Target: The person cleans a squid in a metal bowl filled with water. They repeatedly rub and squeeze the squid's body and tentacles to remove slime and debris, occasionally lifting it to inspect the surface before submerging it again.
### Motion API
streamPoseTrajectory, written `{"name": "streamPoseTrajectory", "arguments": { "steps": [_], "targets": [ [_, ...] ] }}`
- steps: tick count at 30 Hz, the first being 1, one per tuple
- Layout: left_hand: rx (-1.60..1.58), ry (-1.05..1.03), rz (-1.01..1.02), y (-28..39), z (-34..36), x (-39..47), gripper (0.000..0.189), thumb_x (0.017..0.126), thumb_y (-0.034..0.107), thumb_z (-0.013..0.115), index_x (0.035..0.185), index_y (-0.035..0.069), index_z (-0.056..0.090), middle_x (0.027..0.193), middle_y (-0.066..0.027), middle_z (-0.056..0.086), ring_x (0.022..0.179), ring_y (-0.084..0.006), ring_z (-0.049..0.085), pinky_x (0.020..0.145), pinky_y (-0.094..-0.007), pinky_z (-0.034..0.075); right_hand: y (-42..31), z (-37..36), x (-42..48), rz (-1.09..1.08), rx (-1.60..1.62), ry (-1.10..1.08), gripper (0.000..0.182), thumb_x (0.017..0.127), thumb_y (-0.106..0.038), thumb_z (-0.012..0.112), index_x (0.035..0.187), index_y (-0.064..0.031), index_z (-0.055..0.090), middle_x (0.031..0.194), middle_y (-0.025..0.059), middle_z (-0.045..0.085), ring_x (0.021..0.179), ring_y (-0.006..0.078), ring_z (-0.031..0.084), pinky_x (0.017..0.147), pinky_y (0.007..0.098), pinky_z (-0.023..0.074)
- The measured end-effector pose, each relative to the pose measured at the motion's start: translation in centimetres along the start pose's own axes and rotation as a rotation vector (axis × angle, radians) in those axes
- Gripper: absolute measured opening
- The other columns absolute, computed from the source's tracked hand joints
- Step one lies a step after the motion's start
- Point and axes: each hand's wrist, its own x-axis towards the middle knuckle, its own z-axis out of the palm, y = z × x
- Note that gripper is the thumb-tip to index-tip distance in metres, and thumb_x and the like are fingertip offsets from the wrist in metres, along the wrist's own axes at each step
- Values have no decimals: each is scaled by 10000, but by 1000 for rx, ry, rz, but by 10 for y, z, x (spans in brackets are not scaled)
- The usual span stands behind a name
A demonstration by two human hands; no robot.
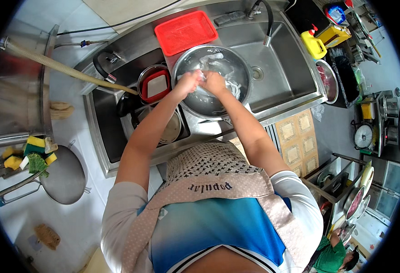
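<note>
A wide steel basin (200, 107) of water stands on the divider between two sinks. Whitish, slippery-looking pieces (234, 89) lie in the water; I cannot tell exactly what they are. Over the middle of the basin my left hand (189, 82) is closed on one end of a whitish piece. My right hand (214, 82) touches it from the other side, its fingers curled round the same piece. Both hands are close together, just above the water. More of the whitish material (211, 59) shows beyond them, near the basin's far side.
A red plastic basket (186, 32) sits behind the basin. The left sink (107, 136) holds pots and a red container (156, 86), with a hose (73, 73) running in. The right sink (271, 65) has a black faucet (269, 24). A co-worker in green (331, 254) is at lower right.
</note>
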Motion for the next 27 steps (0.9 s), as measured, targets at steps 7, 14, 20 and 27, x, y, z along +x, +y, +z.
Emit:
{"name": "streamPoseTrajectory", "arguments": {
  "steps": [7,14,20,27],
  "targets": [
    [-138,19,106,-26,-44,13,274,901,296,451,737,82,504,605,17,452,514,-76,438,479,-213,355,27,22,0,20,204,2,256,794,-348,548,831,-129,674,812,133,638,739,314,608,669,391,476],
    [-61,-41,409,-19,-12,34,329,904,358,460,803,59,551,776,7,520,760,-93,480,712,-229,383,29,21,3,165,477,-168,274,768,-365,605,794,-103,678,760,128,637,702,287,605,670,357,458],
    [-359,366,199,-31,-9,64,333,891,372,482,746,73,510,630,21,450,539,-79,382,526,-215,347,32,26,-2,-18,481,-115,213,808,-257,602,885,-69,665,726,96,640,632,152,561,628,299,445],
    [-534,256,177,-30,-20,60,335,905,354,454,706,86,479,564,40,358,455,-65,296,429,-204,259,29,15,-5,-118,243,-46,225,799,-343,551,773,-148,662,761,118,626,748,293,590,716,379,436]
  ]
}}
